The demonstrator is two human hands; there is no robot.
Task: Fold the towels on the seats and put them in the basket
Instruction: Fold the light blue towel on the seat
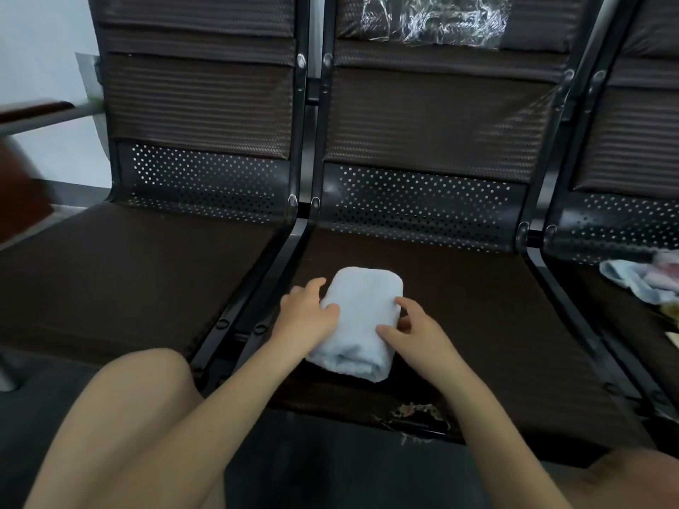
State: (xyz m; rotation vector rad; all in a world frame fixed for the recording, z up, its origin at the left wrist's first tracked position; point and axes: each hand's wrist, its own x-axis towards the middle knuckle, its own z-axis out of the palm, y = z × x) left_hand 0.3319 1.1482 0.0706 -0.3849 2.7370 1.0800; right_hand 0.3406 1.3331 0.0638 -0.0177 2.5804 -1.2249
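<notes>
Folded pale blue towel [354, 321] on middle seat [477, 317]. Left hand [306, 314] and right hand [413, 334] flanking it, fingers loosely spread, touching, gripping nothing. Unfolded towels [643, 281] heaped far right, still pending. Basket out of view; transfer outstanding.

Towel pile [650, 279] (right seat) edge-cropped
</notes>
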